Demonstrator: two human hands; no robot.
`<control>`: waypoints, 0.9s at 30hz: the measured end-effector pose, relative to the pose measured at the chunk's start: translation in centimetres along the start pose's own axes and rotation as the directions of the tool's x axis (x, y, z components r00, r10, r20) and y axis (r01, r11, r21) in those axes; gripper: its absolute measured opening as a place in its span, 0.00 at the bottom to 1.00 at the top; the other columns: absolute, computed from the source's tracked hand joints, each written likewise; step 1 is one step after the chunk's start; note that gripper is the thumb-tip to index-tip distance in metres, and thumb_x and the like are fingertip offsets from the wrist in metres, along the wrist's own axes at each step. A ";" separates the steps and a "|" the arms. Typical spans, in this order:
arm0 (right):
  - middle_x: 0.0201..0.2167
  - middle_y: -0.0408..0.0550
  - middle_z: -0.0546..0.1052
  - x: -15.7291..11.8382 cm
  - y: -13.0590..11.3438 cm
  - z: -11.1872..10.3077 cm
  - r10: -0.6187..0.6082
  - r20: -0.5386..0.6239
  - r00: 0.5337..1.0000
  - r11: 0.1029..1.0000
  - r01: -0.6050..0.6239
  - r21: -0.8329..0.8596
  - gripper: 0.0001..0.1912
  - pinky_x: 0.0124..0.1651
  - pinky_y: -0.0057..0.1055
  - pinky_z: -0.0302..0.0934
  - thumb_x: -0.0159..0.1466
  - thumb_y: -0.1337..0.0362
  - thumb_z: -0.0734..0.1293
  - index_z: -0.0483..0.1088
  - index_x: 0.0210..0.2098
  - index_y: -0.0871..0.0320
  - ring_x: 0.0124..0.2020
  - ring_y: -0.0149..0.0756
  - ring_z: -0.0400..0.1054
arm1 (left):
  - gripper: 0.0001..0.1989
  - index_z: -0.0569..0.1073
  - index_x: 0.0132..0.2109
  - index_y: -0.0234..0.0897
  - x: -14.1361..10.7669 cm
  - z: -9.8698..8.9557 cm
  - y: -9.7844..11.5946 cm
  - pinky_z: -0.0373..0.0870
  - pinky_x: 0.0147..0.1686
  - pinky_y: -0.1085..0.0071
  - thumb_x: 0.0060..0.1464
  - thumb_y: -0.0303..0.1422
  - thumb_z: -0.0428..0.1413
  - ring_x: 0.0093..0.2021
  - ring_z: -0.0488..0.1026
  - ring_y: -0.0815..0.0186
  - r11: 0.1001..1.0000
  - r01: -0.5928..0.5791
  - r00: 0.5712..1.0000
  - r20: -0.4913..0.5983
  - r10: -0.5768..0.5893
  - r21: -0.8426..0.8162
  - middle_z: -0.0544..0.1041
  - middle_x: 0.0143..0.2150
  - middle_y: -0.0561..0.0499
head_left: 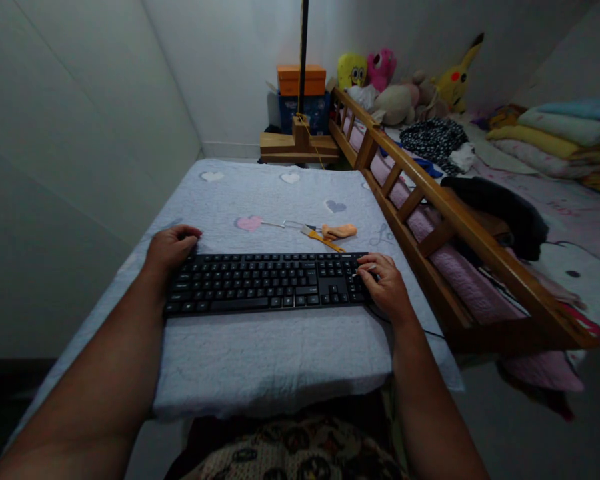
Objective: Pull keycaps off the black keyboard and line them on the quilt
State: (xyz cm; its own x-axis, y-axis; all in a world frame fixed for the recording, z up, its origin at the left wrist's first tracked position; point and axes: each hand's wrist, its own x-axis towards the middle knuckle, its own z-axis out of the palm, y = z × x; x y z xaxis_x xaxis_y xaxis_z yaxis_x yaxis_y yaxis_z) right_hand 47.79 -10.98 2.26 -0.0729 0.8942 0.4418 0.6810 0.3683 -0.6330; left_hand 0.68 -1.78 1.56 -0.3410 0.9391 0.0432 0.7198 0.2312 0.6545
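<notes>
A black keyboard [260, 283] lies flat across the cloth-covered table in front of me. My left hand [170, 248] is at its upper left corner, fingers curled in against the edge. At the number pad on the other end is my right hand [384, 280], its fingers pinching a thin white stick that looks like a cotton swab [365, 271]. The tip of the stick points down at the keys. Behind the keyboard lie a small orange brush [325, 240] with pale bristles and a thin wire tool [295, 225] beside a peach-coloured handle [339, 231].
The table wears a pale blue cloth [280, 353] with heart patterns. A wooden bed rail [420, 193] runs close along the right side, with bedding and plush toys beyond. An orange box [301, 80] stands behind a dark pole. The keyboard's cable [420, 327] trails right.
</notes>
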 end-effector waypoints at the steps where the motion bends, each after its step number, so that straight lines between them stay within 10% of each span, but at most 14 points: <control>1: 0.40 0.49 0.80 0.0 0.0 0.0 -0.003 0.000 1.000 1.000 0.003 0.003 0.08 0.58 0.50 0.60 0.64 0.64 0.65 0.73 0.29 0.51 0.50 0.47 0.69 | 0.23 0.79 0.44 0.34 0.0 0.0 0.0 0.70 0.42 0.64 0.41 0.40 0.53 0.33 0.69 0.61 1.000 -0.002 1.000 0.002 0.002 -0.004 0.78 0.35 0.50; 27: 0.42 0.49 0.79 -0.1 0.1 -0.2 0.009 0.017 1.000 1.000 -0.009 0.026 0.08 0.58 0.50 0.60 0.64 0.64 0.66 0.74 0.29 0.52 0.51 0.46 0.68 | 0.23 0.80 0.43 0.35 0.3 0.2 -0.4 0.72 0.45 0.63 0.40 0.40 0.54 0.32 0.69 0.62 1.000 0.002 1.000 -0.003 -0.002 -0.018 0.79 0.35 0.50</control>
State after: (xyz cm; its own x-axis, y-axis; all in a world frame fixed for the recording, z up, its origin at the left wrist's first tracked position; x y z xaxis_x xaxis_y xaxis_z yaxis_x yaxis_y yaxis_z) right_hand 48.01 -11.12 2.33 -0.0795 0.9017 0.4249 0.6623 0.3664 -0.6536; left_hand 0.41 -1.53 1.18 -0.3439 0.9380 0.0438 0.7084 0.2285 0.6678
